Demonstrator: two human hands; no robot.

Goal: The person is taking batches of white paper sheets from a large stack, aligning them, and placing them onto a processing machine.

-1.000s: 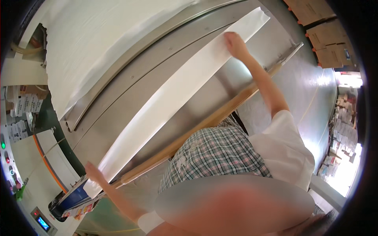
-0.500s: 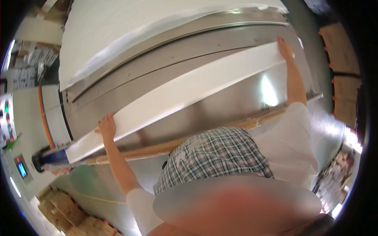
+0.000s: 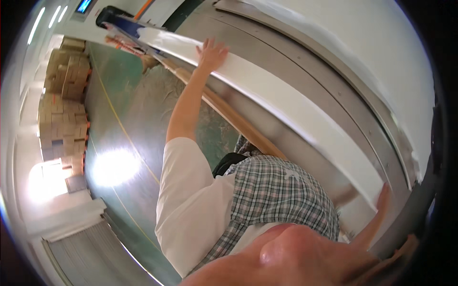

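Observation:
A long, flat white strip of sheet material (image 3: 286, 97) lies along the metal table (image 3: 315, 86), from upper left to lower right. My left hand (image 3: 212, 56) rests on the strip towards its upper-left end, open with its fingers spread. At the lower-right end, my right hand (image 3: 383, 198) touches the strip's edge. Its fingers look stretched out, though they show only edge-on and small. A blue and black piece (image 3: 114, 20) sits at the strip's upper-left end.
White sheet material (image 3: 377, 43) covers the table's far side, beyond a raised metal bar (image 3: 329, 62). A brown rail (image 3: 238, 117) runs along the near edge, close to my checked apron (image 3: 286, 190). Stacked cartons (image 3: 64, 119) stand across the green floor (image 3: 109, 114) at left.
The view has swung left, showing more floor and cartons. My left hand has gone from bent fingers at the strip's edge to spread fingers on it. My right hand remains at the other end.

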